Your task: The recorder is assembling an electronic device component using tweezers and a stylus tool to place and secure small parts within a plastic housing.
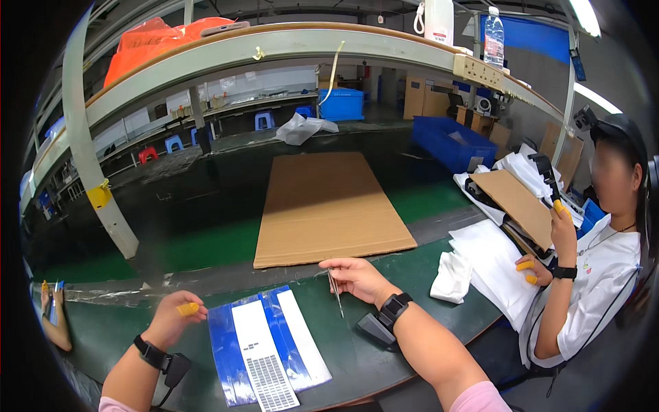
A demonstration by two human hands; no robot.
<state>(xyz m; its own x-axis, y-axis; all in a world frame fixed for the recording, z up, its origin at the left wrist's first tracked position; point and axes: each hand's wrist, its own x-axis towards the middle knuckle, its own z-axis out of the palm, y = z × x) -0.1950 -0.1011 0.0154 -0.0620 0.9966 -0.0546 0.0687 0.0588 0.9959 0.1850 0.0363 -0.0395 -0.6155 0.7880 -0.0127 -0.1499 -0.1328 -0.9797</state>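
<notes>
My right hand point(360, 280) pinches a pair of metal tweezers point(336, 295), their tips pointing down over the green bench. To its left lies a blue-and-white flat piece point(221, 350) with a clear, shiny film over it. On top of that rests a white sheet of small grey labels point(268, 374), with bare backing at its upper part. My left hand point(177, 316) is by the upper left corner of the blue piece, fingers loosely bent, nothing visible in them. A yellow finger cot point(187, 310) covers one of its fingers.
A brown cardboard sheet point(329, 213) lies ahead on the bench. Right of my hand are a crumpled white cloth-like bundle point(451, 277) and white sheets point(494, 271). A co-worker point(583, 275) sits at the right; another person's hands point(53, 299) show far left. A shelf point(288, 44) spans above.
</notes>
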